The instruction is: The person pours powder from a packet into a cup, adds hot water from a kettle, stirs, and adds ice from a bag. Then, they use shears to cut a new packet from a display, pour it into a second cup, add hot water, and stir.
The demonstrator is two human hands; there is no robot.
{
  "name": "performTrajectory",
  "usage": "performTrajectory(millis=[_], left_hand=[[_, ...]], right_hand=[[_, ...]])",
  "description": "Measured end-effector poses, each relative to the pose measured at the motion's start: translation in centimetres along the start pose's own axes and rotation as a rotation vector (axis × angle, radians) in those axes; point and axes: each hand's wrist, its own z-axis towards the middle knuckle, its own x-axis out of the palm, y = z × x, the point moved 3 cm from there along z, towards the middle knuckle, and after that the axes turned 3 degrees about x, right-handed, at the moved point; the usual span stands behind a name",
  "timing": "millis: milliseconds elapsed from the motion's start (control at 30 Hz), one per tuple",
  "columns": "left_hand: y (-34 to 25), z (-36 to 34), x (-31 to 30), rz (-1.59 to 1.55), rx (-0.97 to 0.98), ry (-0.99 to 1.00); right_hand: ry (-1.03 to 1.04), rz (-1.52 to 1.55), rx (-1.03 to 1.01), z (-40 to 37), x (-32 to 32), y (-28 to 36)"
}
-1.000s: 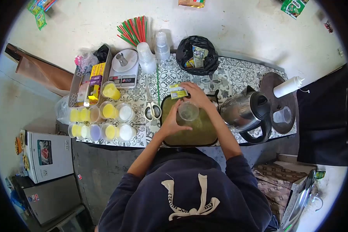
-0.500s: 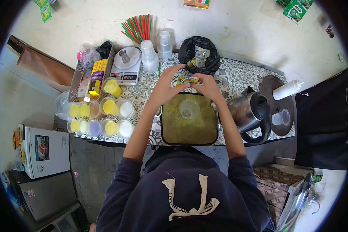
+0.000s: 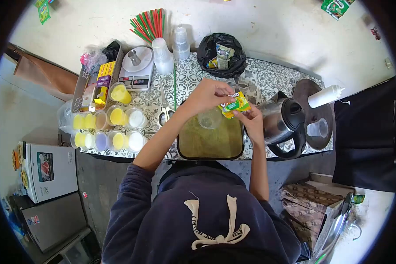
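Over the olive-green tray mat (image 3: 211, 143), a yellow-green drink sachet (image 3: 238, 105) is held between my two hands. My left hand (image 3: 209, 96) pinches the upper left edge of the sachet with thumb and fingers. Its lower right corner is gripped by my right hand (image 3: 251, 121). Whether the top is torn cannot be made out. Just below the sachet, a clear plastic cup (image 3: 209, 119) stands on the mat, partly behind my left hand. Scissors (image 3: 163, 115) lie left of the mat, near my left forearm.
Two rows of cups with coloured powders (image 3: 118, 116) stand at left. Behind are a kitchen scale (image 3: 136, 72), stacked cups (image 3: 163, 59), straws (image 3: 150, 24) and a black-bag-lined bin (image 3: 204, 48). An electric kettle (image 3: 275, 121) stands close to my right forearm, beside a round board (image 3: 301, 94).
Both hands have brought the sachet down and to the right, from near the bin to above the mat. Its printed front now faces up more fully. The camera view has shifted slightly.
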Motion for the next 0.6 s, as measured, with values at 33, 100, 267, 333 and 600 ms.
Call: performTrajectory(millis=[33,100,267,333,600], left_hand=[[0.9,-0.3,0.3,-0.050,-0.019,-0.042],[2.0,-1.4,0.7,-0.151,-0.076,-0.110],[3.9,-3.7,0.9,-0.181,-0.133,-0.181],[4.9,-4.5,0.6,-0.168,-0.124,-0.194],[4.6,-6.9,-0.2,0.030,-0.118,-0.221]], right_hand=[[-0.011,0.088,0.013,-0.4,0.2,-0.9],[-0.038,0.146,0.087,-1.5,0.5,-1.9],[-0.061,0.105,0.167,-2.4,1.5,-2.9],[-0.009,0.036,0.222,-2.5,1.3,-2.9],[0.002,-0.375,0.082,-1.8,1.4,0.1]])
